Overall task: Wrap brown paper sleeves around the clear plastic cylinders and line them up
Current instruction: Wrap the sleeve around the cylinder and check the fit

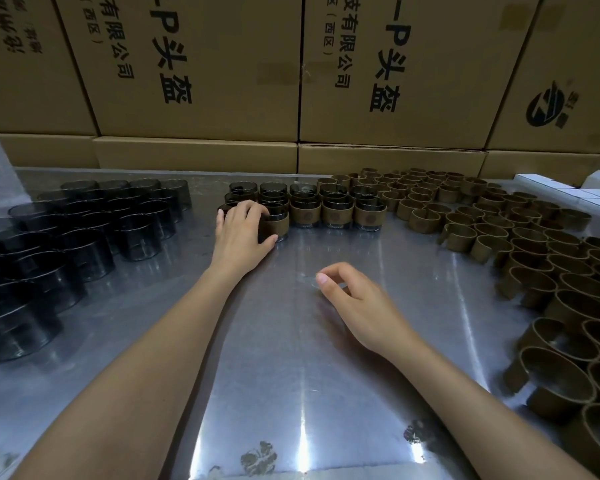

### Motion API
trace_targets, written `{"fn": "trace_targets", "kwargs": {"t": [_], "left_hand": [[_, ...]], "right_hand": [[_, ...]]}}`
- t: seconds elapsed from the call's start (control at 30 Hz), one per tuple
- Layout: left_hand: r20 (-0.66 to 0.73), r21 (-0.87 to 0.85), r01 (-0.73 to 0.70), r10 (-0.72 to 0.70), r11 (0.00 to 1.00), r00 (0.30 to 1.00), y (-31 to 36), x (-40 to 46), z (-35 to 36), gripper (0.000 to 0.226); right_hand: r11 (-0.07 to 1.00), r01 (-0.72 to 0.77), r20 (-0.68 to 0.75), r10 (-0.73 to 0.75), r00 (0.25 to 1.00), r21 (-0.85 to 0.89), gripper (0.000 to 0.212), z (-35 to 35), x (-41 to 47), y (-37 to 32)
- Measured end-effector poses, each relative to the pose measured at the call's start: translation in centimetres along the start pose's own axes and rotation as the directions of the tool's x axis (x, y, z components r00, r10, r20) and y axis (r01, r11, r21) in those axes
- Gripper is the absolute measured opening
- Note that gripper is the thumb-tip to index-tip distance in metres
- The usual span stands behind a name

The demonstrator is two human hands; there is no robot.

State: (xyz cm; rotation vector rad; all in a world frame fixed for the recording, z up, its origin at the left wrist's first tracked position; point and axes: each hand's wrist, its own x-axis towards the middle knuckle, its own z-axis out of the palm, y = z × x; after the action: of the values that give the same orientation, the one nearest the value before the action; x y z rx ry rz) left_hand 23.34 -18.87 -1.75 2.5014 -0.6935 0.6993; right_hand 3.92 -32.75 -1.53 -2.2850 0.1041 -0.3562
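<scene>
The left hand (240, 226) reaches forward and curls over the top of a wrapped cylinder (276, 226), fingers draped across its rim and thumb pressed against the brown paper on its near side. That cylinder stands upright on the worktop (291, 358), its axis vertical and its open mouth facing up; a dark, see-through wall shows above a broad tan paper band, with a thin clear strip below. It sits at the left end of the front row of finished ones.

The right hand (352, 296) hangs just above the worktop nearer the body, fingers loosely curled with thumb and forefinger close together. Something faint and clear may lie under the fingertips, but I cannot tell whether the hand holds anything.

The row of wrapped cylinders (336, 211) runs rightward from the left hand, each touching the next, with further rows packed behind; all stand upright, and round printed marks on the bands face the camera.

To the left, well apart, bare cylinders (84, 230) stand upright in a dense cluster, dark and glossy. To the right, empty paper sleeves (534, 254) stand on edge as open rings, spreading from the far side to the near right corner. Printed cardboard boxes (194, 71) wall the far edge.
</scene>
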Motion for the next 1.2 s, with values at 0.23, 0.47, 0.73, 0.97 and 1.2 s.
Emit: {"fn": "trace_targets", "kwargs": {"t": [0.23,0.47,0.73,0.97,1.2], "left_hand": [[0.008,0.010,-0.020,0.020,1.000,1.000,0.3,-0.1,-0.2,0.058],[-0.099,-0.023,-0.049,0.047,0.999,0.994,1.2,-1.6,-1.0,0.050],[-0.152,0.164,0.272,-0.248,0.948,0.957,-1.0,-4.3,-3.5,0.055],[-0.164,0.242,0.523,-0.497,0.817,0.852,-4.4,-5.1,-5.7,0.060],[-0.165,0.265,0.400,-0.368,0.877,0.915,-3.5,-5.9,-6.2,0.029]], "right_hand": [[1.000,0.005,-0.012,-0.004,1.000,0.030,0.018,0.0,0.2,0.2],[0.995,0.019,-0.061,-0.013,0.998,0.099,0.012,-0.3,0.5,0.7],[0.988,0.008,-0.118,0.010,0.993,0.153,0.014,-0.5,0.8,1.1],[0.989,0.000,-0.132,0.020,0.991,0.149,0.011,-0.4,1.1,1.4],[0.992,0.001,-0.151,0.019,0.988,0.128,0.011,-0.3,1.4,1.5]]}}
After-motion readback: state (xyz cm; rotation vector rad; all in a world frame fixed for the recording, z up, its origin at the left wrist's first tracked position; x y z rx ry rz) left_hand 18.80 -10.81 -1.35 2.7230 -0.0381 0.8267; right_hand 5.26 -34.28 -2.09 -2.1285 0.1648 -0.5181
